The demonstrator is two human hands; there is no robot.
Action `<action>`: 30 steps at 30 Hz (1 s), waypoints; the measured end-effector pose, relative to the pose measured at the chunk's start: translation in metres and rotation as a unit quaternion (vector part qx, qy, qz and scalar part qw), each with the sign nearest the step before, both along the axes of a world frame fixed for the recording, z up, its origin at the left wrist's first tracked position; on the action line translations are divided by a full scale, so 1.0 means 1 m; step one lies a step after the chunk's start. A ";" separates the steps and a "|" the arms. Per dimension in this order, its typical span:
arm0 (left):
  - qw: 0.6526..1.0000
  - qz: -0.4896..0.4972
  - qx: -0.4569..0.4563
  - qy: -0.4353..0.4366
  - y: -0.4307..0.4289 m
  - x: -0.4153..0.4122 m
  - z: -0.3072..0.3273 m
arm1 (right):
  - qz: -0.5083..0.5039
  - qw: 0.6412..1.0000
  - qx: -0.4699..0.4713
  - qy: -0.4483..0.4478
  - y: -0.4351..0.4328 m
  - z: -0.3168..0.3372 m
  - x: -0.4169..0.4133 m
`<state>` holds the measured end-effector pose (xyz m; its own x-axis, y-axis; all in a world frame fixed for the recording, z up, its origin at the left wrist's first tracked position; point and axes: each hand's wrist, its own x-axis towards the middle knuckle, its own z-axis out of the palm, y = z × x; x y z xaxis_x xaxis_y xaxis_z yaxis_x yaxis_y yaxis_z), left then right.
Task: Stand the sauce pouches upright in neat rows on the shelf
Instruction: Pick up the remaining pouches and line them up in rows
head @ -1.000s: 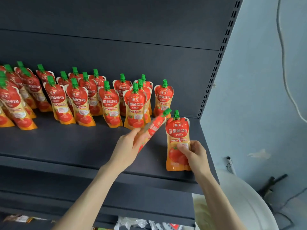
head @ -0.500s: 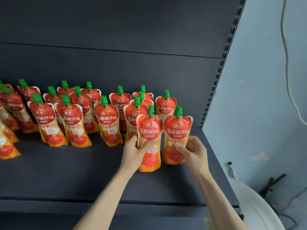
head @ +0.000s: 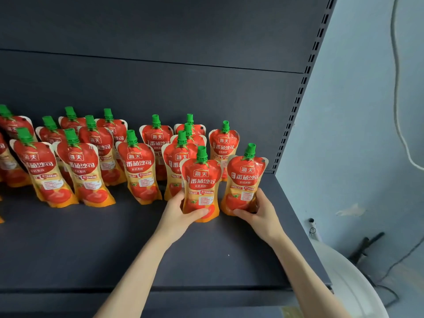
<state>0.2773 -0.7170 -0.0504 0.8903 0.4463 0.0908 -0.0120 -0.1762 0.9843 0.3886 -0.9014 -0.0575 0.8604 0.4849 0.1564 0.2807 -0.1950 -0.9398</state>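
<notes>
Several red and orange sauce pouches (head: pixel 140 171) with green caps stand upright in rows on the dark grey shelf (head: pixel 91 249). My left hand (head: pixel 179 216) grips the lower part of one upright pouch (head: pixel 202 182) at the front of the rows. Just to its right, my right hand (head: pixel 259 214) holds the base of a second upright pouch (head: pixel 244 180), the rightmost one at the front. Both pouches face me with their bottoms at the shelf surface.
The shelf's perforated upright post (head: pixel 296 106) borders the right side, with a pale blue wall (head: pixel 355 134) beyond it. A white round tub (head: pixel 358 292) sits below right. A white cable (head: pixel 399 111) hangs on the wall. Bare shelf surface lies in front of the rows.
The left pouch went from tilted on its side to upright. Both hands carried their pouches back toward the rows and slid down to grip the bases.
</notes>
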 end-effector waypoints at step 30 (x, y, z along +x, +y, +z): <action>0.998 0.018 0.056 0.017 0.004 0.002 -0.013 | -0.014 0.999 -0.014 -0.032 0.001 0.000 -0.003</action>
<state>0.2791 -0.7131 -0.0631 0.8777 0.4660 0.1119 0.0290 -0.2847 0.9582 0.3852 -0.9008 -0.0577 0.8623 0.4660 0.1983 0.3340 -0.2289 -0.9144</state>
